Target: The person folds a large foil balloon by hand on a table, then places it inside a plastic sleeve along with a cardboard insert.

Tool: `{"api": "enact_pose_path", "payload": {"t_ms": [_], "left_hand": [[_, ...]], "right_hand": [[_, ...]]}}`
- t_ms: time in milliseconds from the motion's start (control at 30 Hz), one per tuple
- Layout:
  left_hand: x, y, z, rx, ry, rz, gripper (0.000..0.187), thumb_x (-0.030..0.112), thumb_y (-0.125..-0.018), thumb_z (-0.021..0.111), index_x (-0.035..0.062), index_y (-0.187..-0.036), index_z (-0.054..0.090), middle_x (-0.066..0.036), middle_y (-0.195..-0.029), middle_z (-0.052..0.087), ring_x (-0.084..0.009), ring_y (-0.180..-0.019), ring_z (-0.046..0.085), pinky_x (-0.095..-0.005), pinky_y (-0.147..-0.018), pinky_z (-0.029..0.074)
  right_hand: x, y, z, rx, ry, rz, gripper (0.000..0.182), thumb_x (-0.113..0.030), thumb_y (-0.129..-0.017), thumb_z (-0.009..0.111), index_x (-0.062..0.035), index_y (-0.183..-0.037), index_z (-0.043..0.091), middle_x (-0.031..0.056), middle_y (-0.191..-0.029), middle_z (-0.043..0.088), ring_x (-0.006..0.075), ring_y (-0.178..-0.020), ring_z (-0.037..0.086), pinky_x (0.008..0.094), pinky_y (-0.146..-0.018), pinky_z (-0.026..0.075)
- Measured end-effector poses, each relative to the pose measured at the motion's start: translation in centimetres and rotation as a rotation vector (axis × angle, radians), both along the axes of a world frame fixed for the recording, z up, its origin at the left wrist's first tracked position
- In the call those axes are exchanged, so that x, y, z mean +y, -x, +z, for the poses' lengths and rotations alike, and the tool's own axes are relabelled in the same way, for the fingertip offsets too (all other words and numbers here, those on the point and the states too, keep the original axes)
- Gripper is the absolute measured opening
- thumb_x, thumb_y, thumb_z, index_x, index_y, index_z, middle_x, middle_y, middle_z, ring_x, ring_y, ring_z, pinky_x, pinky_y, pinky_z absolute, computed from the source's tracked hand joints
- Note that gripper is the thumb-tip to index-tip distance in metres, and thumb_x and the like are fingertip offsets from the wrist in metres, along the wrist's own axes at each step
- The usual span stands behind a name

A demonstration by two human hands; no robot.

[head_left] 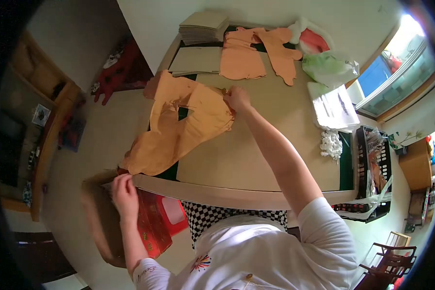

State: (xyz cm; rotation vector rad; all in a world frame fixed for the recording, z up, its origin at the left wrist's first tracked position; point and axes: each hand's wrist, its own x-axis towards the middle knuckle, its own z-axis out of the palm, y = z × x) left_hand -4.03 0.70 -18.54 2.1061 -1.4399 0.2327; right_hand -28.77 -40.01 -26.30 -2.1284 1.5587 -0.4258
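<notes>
An orange-tan garment (179,130) lies spread over the left part of the table, somewhat creased, with a small gap near its middle through which dark green shows. My right hand (238,100) is closed on its upper right edge, fingers pinched together. Down at the garment's lower left end, by the table's front corner, my left hand (124,194) has its fingers bent at the edge of the cloth. Whether those fingers grip it is hard to make out. Beneath the garment is a large beige board (217,169) on the green tabletop.
Behind are stacked grey-beige cards (204,28), folded peach garments (242,58), and a pale green plastic bag (331,67). White packets (334,108) and a white bundle (331,145) lie right. A black crate (374,169) stands beyond; a cardboard box (99,222) sits lower left.
</notes>
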Motion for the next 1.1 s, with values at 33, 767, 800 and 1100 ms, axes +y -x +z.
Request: {"api": "enact_pose_path", "payload": {"t_ms": [33,767,800,1100], "left_hand": [[-1.1,1.7,0.1,0.030,-0.015,-0.057,0.011,0.001,-0.088,0.057,0.0028,-0.098,0.061,-0.013,-0.101,0.061,-0.0324,-0.096,0.060,-0.0392,-0.082,0.049],[-19.1,15.7,-7.5,-0.048,0.162,-0.569,0.045,0.009,-0.087,0.059,0.0009,-0.129,0.046,-0.023,-0.133,0.046,-0.0384,-0.126,0.044,-0.0434,-0.100,0.044],[-19.4,16.4,-7.2,-0.035,0.215,-0.714,0.044,0.006,-0.087,0.058,0.0007,-0.130,0.046,-0.023,-0.132,0.046,-0.0386,-0.126,0.044,-0.0424,-0.099,0.045],[-22.8,20.0,-6.4,0.007,0.082,-0.470,0.051,0.001,-0.082,0.055,-0.0085,-0.131,0.043,-0.026,-0.134,0.045,-0.0380,-0.129,0.042,-0.0441,-0.104,0.041]], "right_hand": [[-0.4,0.1,-0.1,-0.002,-0.071,0.000,0.027,-0.027,-0.084,0.064,-0.0038,-0.097,0.066,0.0182,-0.099,0.066,0.0354,-0.088,0.065,0.0431,-0.077,0.051],[3.1,-2.1,7.1,-0.253,-0.025,0.097,0.043,-0.038,-0.090,0.057,0.0033,-0.092,0.068,0.0153,-0.079,0.068,0.0248,-0.075,0.068,0.0375,-0.070,0.052],[3.0,-2.4,7.0,-0.283,-0.071,0.069,0.043,-0.037,-0.091,0.057,0.0043,-0.092,0.067,0.0157,-0.079,0.068,0.0251,-0.076,0.068,0.0381,-0.070,0.052],[2.4,-2.6,6.3,-0.199,-0.130,0.138,0.053,-0.043,-0.096,0.044,0.0060,-0.086,0.062,0.0175,-0.077,0.065,0.0253,-0.070,0.066,0.0380,-0.061,0.054]]}}
